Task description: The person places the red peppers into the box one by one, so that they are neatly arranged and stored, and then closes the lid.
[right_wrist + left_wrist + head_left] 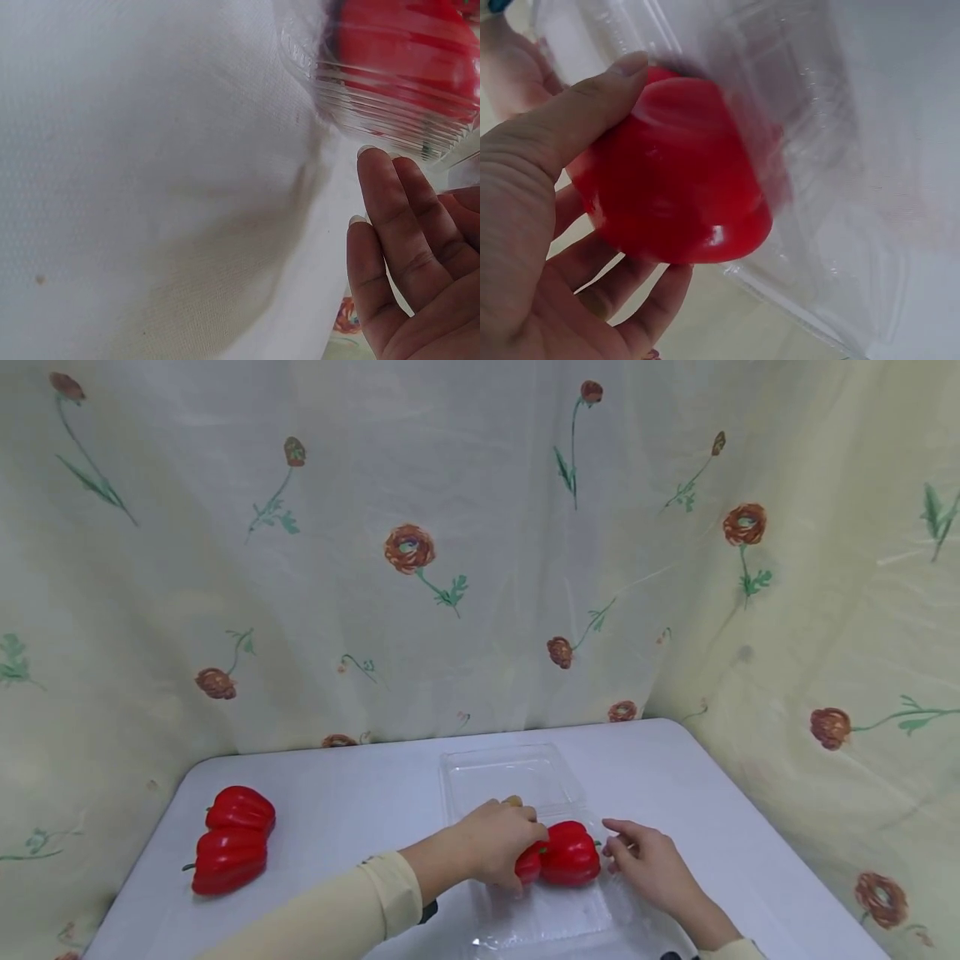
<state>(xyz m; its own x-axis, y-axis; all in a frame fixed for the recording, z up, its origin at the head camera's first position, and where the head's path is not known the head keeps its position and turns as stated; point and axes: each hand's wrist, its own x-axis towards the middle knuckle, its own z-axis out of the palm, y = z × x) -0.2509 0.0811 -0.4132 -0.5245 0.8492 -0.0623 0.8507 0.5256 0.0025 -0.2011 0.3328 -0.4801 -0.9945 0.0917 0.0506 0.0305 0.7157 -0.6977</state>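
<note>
My left hand (498, 843) grips a red bell pepper (679, 169), thumb on one side and fingers round the other, at the clear plastic clamshell box (555, 922). Beside it in the box lies a second red bell pepper (570, 854), its green stem toward my right hand (651, 867). That right hand is at the box's right side with nothing in its grasp. In the right wrist view its fingers are loosely extended, fingertips right at the ribbed plastic wall (397, 120). The box's lid (498, 777) lies folded open toward the back.
Two more red bell peppers (229, 860) lie against each other on the left of the white table (337, 810). A floral curtain (495, 568) hangs behind the table and along its right side.
</note>
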